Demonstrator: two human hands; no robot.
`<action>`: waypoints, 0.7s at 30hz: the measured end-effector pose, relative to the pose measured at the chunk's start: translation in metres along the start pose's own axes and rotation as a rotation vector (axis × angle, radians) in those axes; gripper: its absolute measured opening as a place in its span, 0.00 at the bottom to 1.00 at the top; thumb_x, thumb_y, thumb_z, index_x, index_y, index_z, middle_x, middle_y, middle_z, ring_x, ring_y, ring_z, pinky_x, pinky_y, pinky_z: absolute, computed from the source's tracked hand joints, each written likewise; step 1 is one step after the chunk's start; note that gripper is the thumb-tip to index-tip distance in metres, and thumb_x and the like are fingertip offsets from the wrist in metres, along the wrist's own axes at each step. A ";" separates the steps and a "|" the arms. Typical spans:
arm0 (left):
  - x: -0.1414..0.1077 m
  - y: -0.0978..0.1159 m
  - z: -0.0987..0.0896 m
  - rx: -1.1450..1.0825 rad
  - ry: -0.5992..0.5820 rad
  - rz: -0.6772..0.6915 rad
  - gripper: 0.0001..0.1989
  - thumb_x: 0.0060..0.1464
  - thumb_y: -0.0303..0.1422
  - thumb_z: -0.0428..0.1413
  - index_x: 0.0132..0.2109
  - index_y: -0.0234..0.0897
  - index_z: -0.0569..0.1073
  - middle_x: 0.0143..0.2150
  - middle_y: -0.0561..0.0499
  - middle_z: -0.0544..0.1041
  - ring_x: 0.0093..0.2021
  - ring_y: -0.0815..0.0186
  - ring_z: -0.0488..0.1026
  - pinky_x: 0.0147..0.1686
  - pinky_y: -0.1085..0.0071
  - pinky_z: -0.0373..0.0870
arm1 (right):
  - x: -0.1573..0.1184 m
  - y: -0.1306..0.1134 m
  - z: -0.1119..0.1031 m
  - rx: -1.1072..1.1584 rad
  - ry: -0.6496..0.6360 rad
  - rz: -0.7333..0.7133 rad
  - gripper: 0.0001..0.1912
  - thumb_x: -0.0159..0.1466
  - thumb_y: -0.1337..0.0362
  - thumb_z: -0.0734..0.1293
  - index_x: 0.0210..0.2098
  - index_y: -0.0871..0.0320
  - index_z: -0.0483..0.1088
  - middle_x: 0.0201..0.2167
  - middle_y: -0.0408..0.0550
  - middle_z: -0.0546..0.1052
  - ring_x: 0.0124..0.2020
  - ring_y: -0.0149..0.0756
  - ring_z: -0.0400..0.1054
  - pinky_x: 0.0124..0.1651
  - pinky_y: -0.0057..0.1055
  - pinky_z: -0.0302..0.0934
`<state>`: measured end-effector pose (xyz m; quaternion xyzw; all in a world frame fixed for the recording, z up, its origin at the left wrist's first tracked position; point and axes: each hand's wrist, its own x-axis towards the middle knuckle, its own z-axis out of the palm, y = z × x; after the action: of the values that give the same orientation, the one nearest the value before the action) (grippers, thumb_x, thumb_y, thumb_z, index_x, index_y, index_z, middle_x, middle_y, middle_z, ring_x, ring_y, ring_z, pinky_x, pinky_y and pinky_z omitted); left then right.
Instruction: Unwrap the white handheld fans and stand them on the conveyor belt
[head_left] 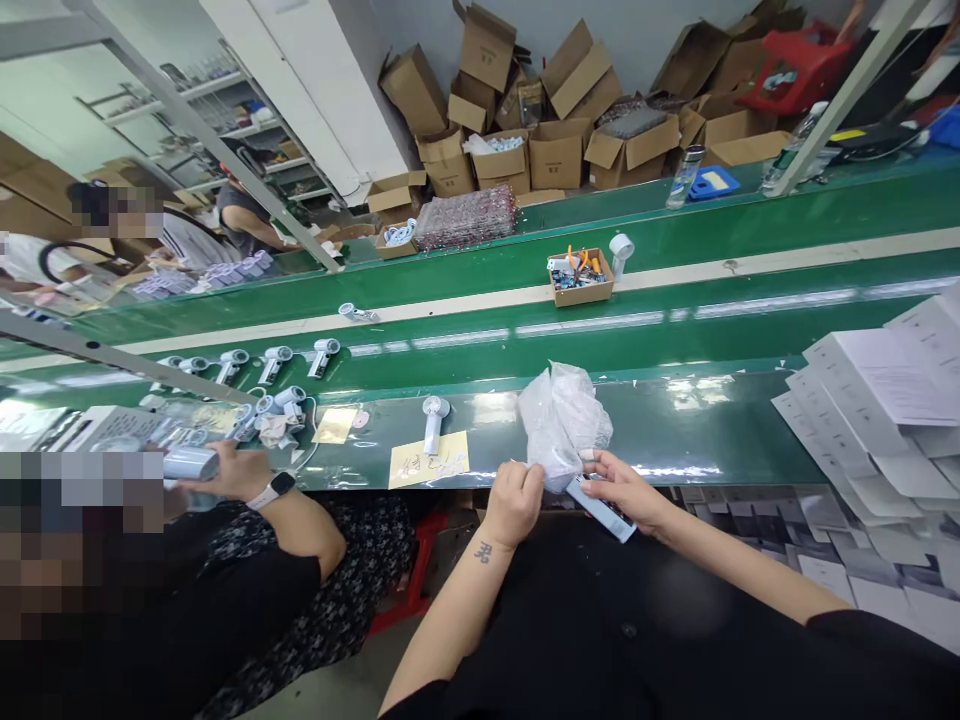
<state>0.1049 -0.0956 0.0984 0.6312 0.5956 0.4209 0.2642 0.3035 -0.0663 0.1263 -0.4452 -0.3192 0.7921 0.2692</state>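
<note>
A clear bubble-wrap bag [561,425] stands crumpled at the near edge of the bench. My left hand [514,502] is closed, pinching the bag's lower left edge. From the bag's lower right side sticks out a light-blue handle [609,518], apparently of a handheld fan, its other end hidden by the bag and fingers. My right hand [626,490] grips that handle at the bag's edge, fingers closed round it. Left of my hands, a white handheld fan [433,425] lies on a yellow paper note [405,465] with handwriting.
At right, stacks of white boxes [862,400] crowd the bench. A small carton [583,290] of parts lies across the belt [465,355]. On the left a co-worker's hand [236,470] holds a pale cylinder, near several fans [276,362]. Open cardboard boxes [559,155] line the wall.
</note>
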 end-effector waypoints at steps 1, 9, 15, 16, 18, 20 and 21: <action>-0.004 -0.002 0.006 -0.015 0.070 -0.114 0.03 0.51 0.31 0.55 0.34 0.38 0.72 0.26 0.48 0.67 0.33 0.61 0.67 0.42 0.68 0.62 | 0.000 0.001 -0.001 -0.009 0.018 -0.013 0.27 0.50 0.62 0.73 0.47 0.53 0.60 0.45 0.46 0.70 0.32 0.30 0.69 0.30 0.30 0.69; -0.018 0.028 0.059 -0.136 0.008 -0.311 0.07 0.47 0.29 0.57 0.37 0.39 0.71 0.31 0.45 0.72 0.36 0.59 0.70 0.42 0.68 0.64 | 0.009 0.001 -0.024 -0.002 0.144 0.096 0.17 0.54 0.63 0.69 0.40 0.54 0.60 0.29 0.42 0.72 0.23 0.32 0.69 0.22 0.32 0.68; -0.016 0.060 0.073 -0.265 -0.163 -0.379 0.06 0.50 0.31 0.53 0.37 0.39 0.73 0.24 0.52 0.72 0.24 0.67 0.67 0.29 0.73 0.63 | 0.008 -0.012 -0.049 0.157 0.140 0.365 0.12 0.56 0.65 0.67 0.33 0.55 0.57 0.22 0.40 0.71 0.23 0.31 0.69 0.26 0.31 0.69; -0.016 0.064 0.074 -0.307 -0.169 -0.452 0.07 0.50 0.31 0.52 0.37 0.38 0.72 0.23 0.53 0.71 0.22 0.68 0.66 0.27 0.74 0.62 | 0.008 -0.013 -0.052 0.152 0.122 0.406 0.12 0.56 0.65 0.67 0.33 0.56 0.57 0.22 0.40 0.70 0.23 0.32 0.70 0.26 0.31 0.68; -0.016 0.071 0.075 -0.353 -0.075 -0.591 0.08 0.50 0.32 0.52 0.37 0.36 0.72 0.20 0.55 0.69 0.20 0.70 0.65 0.23 0.75 0.60 | 0.009 -0.013 -0.055 0.128 0.054 0.463 0.13 0.55 0.65 0.67 0.35 0.56 0.58 0.23 0.42 0.72 0.24 0.34 0.70 0.26 0.33 0.68; -0.015 0.077 0.075 -0.329 -0.006 -0.608 0.10 0.51 0.33 0.51 0.39 0.36 0.72 0.19 0.56 0.68 0.19 0.70 0.63 0.22 0.76 0.57 | 0.013 -0.011 -0.057 0.085 -0.027 0.499 0.14 0.53 0.65 0.67 0.37 0.56 0.58 0.25 0.43 0.73 0.25 0.36 0.71 0.25 0.34 0.67; -0.015 0.078 0.075 -0.296 -0.016 -0.566 0.11 0.51 0.33 0.51 0.41 0.36 0.73 0.19 0.56 0.68 0.19 0.71 0.62 0.22 0.76 0.56 | 0.016 -0.008 -0.058 0.038 -0.067 0.505 0.14 0.53 0.65 0.66 0.37 0.55 0.58 0.25 0.42 0.73 0.24 0.36 0.71 0.24 0.33 0.66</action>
<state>0.2110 -0.1090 0.1226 0.3984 0.6777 0.4076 0.4647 0.3487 -0.0342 0.1006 -0.4794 -0.1917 0.8543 0.0604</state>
